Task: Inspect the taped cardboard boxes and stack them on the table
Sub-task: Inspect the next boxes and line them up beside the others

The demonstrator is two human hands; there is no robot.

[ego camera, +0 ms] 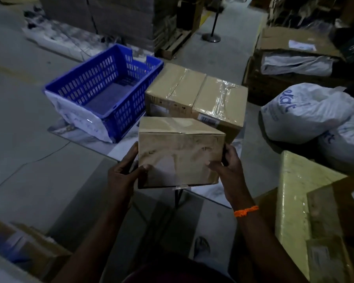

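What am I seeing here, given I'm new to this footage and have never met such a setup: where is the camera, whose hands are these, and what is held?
There is no machine here. A person wears one wide-angle camera on the head. It looks forward and down, so you see their own arms from above. The left hand and right hand grip a brown cardboard box by its sides, thumbs on the near face, in front of the table. On the table behind it sit a left taped box and a right taped box side by side, both wrapped in clear tape, with a blue plastic crate beside them. White sacks lie off to the right. The picture is dim, so the labels cannot be read.
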